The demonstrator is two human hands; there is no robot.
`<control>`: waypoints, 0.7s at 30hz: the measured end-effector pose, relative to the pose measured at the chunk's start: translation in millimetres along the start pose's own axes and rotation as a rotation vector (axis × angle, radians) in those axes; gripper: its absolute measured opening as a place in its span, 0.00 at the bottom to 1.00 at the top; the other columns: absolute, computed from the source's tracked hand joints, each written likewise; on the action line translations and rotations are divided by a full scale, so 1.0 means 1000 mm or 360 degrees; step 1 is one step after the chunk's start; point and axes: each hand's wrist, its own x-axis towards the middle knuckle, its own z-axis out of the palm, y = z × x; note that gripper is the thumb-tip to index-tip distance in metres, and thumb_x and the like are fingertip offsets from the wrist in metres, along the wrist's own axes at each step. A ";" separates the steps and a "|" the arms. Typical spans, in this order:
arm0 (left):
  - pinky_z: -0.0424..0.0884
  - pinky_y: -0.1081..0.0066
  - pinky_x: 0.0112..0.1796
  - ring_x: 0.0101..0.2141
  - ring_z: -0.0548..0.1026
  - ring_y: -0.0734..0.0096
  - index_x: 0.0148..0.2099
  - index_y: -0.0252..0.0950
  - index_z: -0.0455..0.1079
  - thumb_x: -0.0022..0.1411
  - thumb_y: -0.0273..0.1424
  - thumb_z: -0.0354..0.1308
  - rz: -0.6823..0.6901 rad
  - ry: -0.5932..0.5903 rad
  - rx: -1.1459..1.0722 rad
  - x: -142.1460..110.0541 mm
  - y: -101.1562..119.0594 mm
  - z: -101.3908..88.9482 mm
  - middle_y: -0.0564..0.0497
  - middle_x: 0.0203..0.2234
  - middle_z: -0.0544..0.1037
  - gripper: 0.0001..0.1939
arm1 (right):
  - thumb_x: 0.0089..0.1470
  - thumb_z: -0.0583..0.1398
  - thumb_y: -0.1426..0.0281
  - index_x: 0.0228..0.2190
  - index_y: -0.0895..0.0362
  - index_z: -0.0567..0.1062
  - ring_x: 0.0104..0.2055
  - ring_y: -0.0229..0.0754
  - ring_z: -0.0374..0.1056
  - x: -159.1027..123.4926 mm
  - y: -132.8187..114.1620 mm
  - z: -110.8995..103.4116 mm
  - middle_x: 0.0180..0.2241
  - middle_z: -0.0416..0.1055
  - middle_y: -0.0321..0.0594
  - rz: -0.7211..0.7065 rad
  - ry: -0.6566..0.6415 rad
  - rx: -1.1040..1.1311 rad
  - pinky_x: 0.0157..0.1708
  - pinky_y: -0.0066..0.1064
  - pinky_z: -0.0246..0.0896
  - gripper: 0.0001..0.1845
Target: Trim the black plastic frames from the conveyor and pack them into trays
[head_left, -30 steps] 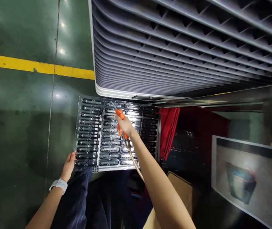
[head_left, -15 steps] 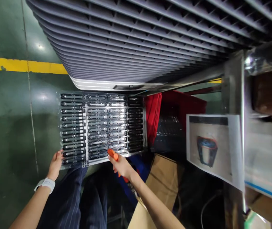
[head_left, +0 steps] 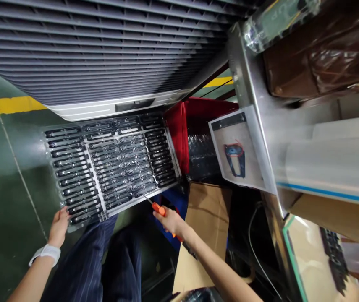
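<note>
L hand: fingertips close tog. on clear tray, L edge nr near corner; can't tell if pinching. R hand wraps orange air gun, tip by near edge. Tray prob. light, bendy: hold opp. rims. Gun stiff; grip handle.

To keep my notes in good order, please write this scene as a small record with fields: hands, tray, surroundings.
Left hand: fingers at the near left corner of the tray
Right hand: holds an orange tool, thin tip by the tray's near edge
Tray contents: rows of dark parts
Beyond tray: grey slatted panel
Right of tray: red material, printed sheet
Below sheet: cardboard
Floor: green, yellow line
</note>
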 end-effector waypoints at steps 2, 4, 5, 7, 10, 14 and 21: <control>0.71 0.64 0.33 0.31 0.72 0.70 0.47 0.34 0.68 0.64 0.39 0.54 -0.0031 0.0006 -0.0042 0.001 -0.001 0.000 0.50 0.35 0.73 0.15 | 0.58 0.57 0.60 0.35 0.56 0.73 0.22 0.39 0.68 0.014 -0.012 -0.016 0.20 0.68 0.35 -0.0028 0.0035 0.0054 0.25 0.27 0.58 0.13; 0.69 0.65 0.32 0.30 0.71 0.70 0.45 0.34 0.68 0.63 0.40 0.54 -0.0057 0.0007 -0.0078 0.002 -0.002 0.000 0.51 0.34 0.73 0.14 | 0.58 0.57 0.59 0.35 0.57 0.72 0.19 0.38 0.66 0.030 -0.031 -0.032 0.18 0.67 0.33 -0.0095 0.0047 0.0111 0.24 0.27 0.58 0.13; 0.68 0.66 0.32 0.29 0.71 0.70 0.44 0.35 0.68 0.62 0.40 0.55 -0.0068 0.0004 -0.0095 0.003 -0.003 0.000 0.51 0.33 0.73 0.14 | 0.58 0.56 0.59 0.35 0.57 0.72 0.18 0.37 0.65 0.039 -0.042 -0.040 0.18 0.66 0.32 -0.0134 0.0055 0.0135 0.24 0.27 0.59 0.14; 0.67 0.68 0.30 0.28 0.70 0.71 0.42 0.37 0.68 0.59 0.41 0.56 -0.0083 0.0001 -0.0124 0.004 -0.005 -0.001 0.53 0.32 0.72 0.15 | 0.59 0.56 0.58 0.35 0.57 0.72 0.18 0.36 0.64 0.059 -0.066 -0.057 0.18 0.65 0.31 -0.0210 0.0087 0.0169 0.24 0.26 0.60 0.14; 0.65 0.69 0.29 0.29 0.71 0.70 0.40 0.41 0.68 0.52 0.46 0.58 -0.0097 0.0002 -0.0146 0.003 -0.010 -0.003 0.56 0.30 0.72 0.17 | 0.59 0.55 0.58 0.35 0.57 0.72 0.18 0.35 0.63 0.088 -0.102 -0.079 0.17 0.64 0.30 -0.0328 0.0129 0.0221 0.24 0.26 0.61 0.15; 0.67 0.67 0.30 0.31 0.72 0.66 0.40 0.43 0.68 0.45 0.50 0.59 -0.0106 -0.0003 -0.0141 0.002 -0.016 -0.005 0.56 0.30 0.73 0.22 | 0.59 0.56 0.59 0.34 0.58 0.72 0.16 0.35 0.62 0.119 -0.145 -0.101 0.15 0.63 0.30 -0.0425 0.0168 0.0290 0.20 0.25 0.60 0.15; 0.70 0.67 0.32 0.33 0.74 0.64 0.41 0.42 0.68 0.42 0.48 0.62 -0.0048 -0.0019 -0.0090 0.006 -0.023 -0.011 0.54 0.32 0.76 0.25 | 0.59 0.56 0.58 0.36 0.58 0.71 0.16 0.35 0.62 0.154 -0.186 -0.153 0.17 0.62 0.30 -0.0470 0.0390 0.0535 0.18 0.25 0.61 0.15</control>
